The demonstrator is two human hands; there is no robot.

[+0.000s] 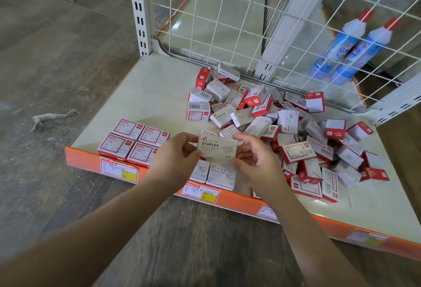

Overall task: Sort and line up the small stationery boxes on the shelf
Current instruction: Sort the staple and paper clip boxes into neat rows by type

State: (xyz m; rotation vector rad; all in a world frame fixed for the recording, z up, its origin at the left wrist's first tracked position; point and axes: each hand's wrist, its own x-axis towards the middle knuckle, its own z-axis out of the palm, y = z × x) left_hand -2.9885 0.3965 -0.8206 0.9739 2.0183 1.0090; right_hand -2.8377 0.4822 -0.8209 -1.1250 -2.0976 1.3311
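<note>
I held one staples box [217,147] up between both hands, just above the front edge of the shelf [157,86]. My left hand [176,158] pinched its left end, thumb on the printed face and fingers curled behind; my right hand [255,155] pinched the right end the same way. Neither hand was loose, and both were gripping that one box.

It seemed light for its size but dense, as a full carton of staples would be, with thin card walls that I judged would dent if I squeezed the broad faces. The short ends looked stiffer, so taking it there, as I did, seemed the safer hold. The card looked matte and not slippery, though an end flap might pop open under pressure.

Below my hands, at the shelf's front lip, lay two pale paper clip boxes [219,176] side by side. To the left, four red-bordered boxes [134,142] sat flat in a tidy two-by-two block. Behind and to the right, the pile of unsorted boxes [284,127] lay jumbled, some on edge, some tilted against each other, red and pale kinds mixed.

I judged the sorting only just begun. This box needed its own row, apart from the paper clips, set down flat with the label up.
</note>
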